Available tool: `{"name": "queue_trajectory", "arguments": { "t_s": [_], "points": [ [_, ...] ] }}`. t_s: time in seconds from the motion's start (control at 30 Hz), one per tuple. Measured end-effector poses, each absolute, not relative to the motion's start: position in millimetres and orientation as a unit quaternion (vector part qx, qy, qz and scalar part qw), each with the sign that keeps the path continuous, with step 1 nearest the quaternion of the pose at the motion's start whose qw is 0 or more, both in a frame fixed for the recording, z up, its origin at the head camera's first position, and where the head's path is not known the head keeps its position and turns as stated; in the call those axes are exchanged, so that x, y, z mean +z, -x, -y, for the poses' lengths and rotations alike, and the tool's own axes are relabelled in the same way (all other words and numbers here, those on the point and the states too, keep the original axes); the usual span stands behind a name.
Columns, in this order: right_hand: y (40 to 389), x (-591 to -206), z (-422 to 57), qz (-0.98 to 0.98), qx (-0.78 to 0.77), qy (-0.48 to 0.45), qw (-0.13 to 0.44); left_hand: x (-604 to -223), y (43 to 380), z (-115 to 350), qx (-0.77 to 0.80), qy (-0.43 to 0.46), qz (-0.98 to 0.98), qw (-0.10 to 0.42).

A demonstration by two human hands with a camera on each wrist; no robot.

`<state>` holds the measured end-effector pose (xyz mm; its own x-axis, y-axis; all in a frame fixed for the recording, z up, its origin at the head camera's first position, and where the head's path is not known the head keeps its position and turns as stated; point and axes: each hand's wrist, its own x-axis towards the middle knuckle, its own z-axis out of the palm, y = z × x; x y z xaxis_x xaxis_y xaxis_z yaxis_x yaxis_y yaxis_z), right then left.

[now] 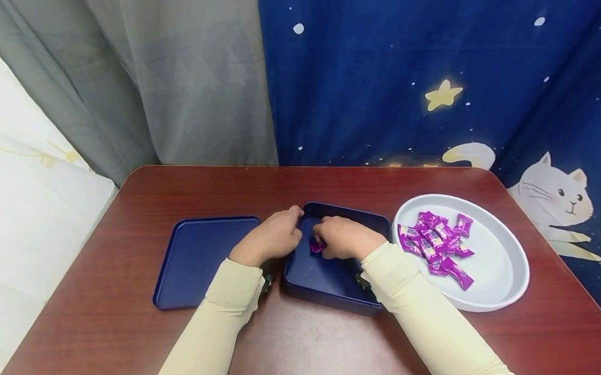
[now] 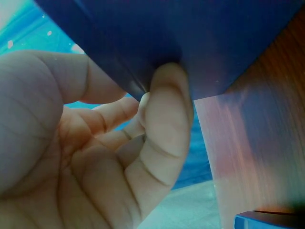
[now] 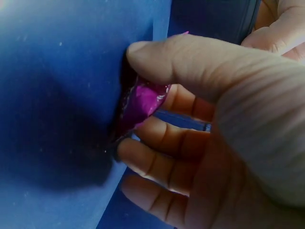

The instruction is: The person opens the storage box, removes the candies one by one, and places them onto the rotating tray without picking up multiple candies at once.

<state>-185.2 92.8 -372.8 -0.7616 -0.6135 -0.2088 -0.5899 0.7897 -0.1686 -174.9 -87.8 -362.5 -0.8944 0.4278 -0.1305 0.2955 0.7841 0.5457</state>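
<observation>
In the head view a dark blue rectangular box (image 1: 326,277) stands in the middle of the table. My left hand (image 1: 272,235) grips its left wall near the far corner; the left wrist view shows thumb and index finger pinching the wall (image 2: 200,38). Inside the box, my right hand (image 1: 346,239) pinches a purple wrapped candy (image 1: 316,245) between thumb and fingers. Close up in the right wrist view, this candy (image 3: 143,102) is at the box's floor (image 3: 57,119), partly hidden by the thumb. Several more purple wrapped candies (image 1: 433,239) are piled on a white round tray (image 1: 496,256).
A flat dark blue lid (image 1: 206,256) lies left of the box, partly behind the left arm. The white tray is close to the box's right side. Grey and blue curtains (image 1: 356,92) hang behind the far edge of the brown table (image 1: 310,353).
</observation>
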Motion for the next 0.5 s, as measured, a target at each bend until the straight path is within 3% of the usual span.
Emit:
{"name": "queue_trajectory", "arguments": {
  "t_s": [0.5],
  "points": [
    [186.2, -373.4, -94.4, -0.926, -0.069, 0.349, 0.127, -364.9, 175.3, 86.1, 0.263, -0.194, -0.937, 0.119]
  ]
}}
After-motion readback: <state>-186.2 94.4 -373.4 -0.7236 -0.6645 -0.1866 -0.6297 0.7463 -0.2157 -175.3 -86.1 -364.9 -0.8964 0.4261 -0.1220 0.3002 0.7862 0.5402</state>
